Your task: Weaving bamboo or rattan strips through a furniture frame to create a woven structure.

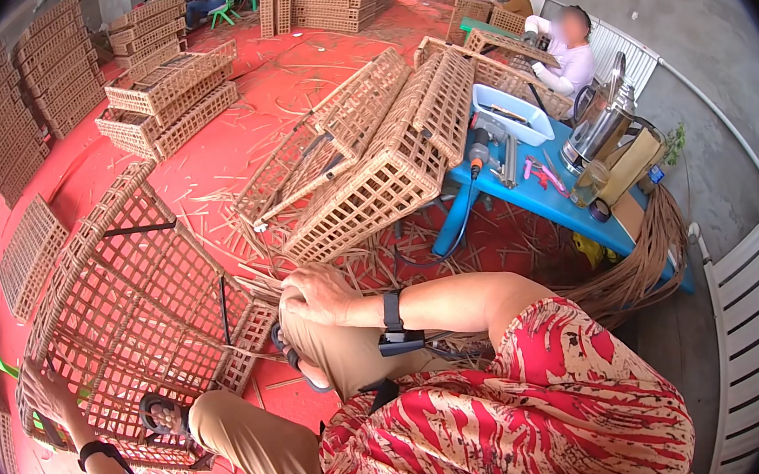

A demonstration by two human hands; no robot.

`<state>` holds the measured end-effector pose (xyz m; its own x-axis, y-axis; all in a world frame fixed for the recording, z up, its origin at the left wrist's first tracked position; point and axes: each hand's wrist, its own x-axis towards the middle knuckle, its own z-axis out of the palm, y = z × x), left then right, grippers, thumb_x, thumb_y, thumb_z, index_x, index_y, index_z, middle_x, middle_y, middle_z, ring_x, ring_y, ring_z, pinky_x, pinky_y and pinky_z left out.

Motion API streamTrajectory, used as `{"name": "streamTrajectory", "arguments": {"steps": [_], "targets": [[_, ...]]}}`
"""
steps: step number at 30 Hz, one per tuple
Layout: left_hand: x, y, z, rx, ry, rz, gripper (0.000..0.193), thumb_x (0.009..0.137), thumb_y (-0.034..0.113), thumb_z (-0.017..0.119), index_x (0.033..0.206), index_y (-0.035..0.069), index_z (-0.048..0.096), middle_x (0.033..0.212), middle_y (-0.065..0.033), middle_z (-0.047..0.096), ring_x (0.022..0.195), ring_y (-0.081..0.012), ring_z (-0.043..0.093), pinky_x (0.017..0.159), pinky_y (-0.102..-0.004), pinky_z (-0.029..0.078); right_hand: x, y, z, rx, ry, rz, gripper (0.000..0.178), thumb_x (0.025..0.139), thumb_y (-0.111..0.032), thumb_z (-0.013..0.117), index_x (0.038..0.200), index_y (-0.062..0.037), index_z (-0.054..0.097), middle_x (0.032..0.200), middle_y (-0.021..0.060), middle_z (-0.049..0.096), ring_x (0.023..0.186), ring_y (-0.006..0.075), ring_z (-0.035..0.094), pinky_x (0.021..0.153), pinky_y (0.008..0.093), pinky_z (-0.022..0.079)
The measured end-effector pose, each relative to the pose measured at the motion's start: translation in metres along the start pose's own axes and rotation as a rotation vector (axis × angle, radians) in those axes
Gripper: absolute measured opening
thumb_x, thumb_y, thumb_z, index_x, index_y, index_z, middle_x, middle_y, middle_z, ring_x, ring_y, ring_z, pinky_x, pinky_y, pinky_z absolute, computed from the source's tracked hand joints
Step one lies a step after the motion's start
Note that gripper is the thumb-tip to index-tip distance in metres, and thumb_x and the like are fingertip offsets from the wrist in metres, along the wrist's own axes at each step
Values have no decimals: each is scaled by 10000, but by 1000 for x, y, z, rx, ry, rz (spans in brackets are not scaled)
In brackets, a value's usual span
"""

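A large woven rattan lattice frame leans tilted against my knees, its grid open over the red floor. My left hand grips the frame's lower left rim; a black band sits on that wrist. My right hand rests closed on my right knee, at the frame's right edge where loose rattan strands stick out. Whether it pinches a strand I cannot tell. A black watch sits on my right wrist.
Several finished lattice baskets lie ahead, more are stacked at the back. A blue table with a white tray, tools and a metal kettle stands to the right. A seated person works beyond it. A bundle of rattan strips hangs nearby.
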<state>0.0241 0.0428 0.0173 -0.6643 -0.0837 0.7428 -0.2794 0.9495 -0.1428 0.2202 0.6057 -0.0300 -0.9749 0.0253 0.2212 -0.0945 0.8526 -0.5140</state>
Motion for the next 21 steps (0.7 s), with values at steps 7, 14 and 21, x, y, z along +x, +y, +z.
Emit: {"name": "streamTrajectory", "arguments": {"steps": [7, 14, 21], "targets": [[1, -3, 6, -5, 17, 3, 569, 813, 170, 585, 1353, 137, 406, 1296, -60, 505, 1209, -255, 453, 1000, -422, 341, 0, -1, 0, 14, -20, 21, 396, 822, -361, 556, 1092, -72, 579, 1105, 120, 609, 1103, 313, 513, 961, 450, 367], [0, -4, 4, -18, 19, 6, 575, 804, 166, 595, 1347, 133, 413, 1293, -56, 506, 1217, -245, 448, 1008, -410, 335, 0, 2, 3, 5, -15, 9, 400, 820, -363, 560, 1101, -78, 580, 1115, 119, 605, 1107, 314, 509, 968, 452, 360], [3, 8, -1, -14, 12, -8, 604, 797, 161, 600, 1365, 139, 397, 1308, -50, 494, 1228, -242, 439, 1018, -408, 324, 3, 4, -1, -6, -13, 20, 381, 817, -360, 577, 1082, -87, 593, 1103, 122, 597, 1098, 316, 511, 962, 456, 363]]}}
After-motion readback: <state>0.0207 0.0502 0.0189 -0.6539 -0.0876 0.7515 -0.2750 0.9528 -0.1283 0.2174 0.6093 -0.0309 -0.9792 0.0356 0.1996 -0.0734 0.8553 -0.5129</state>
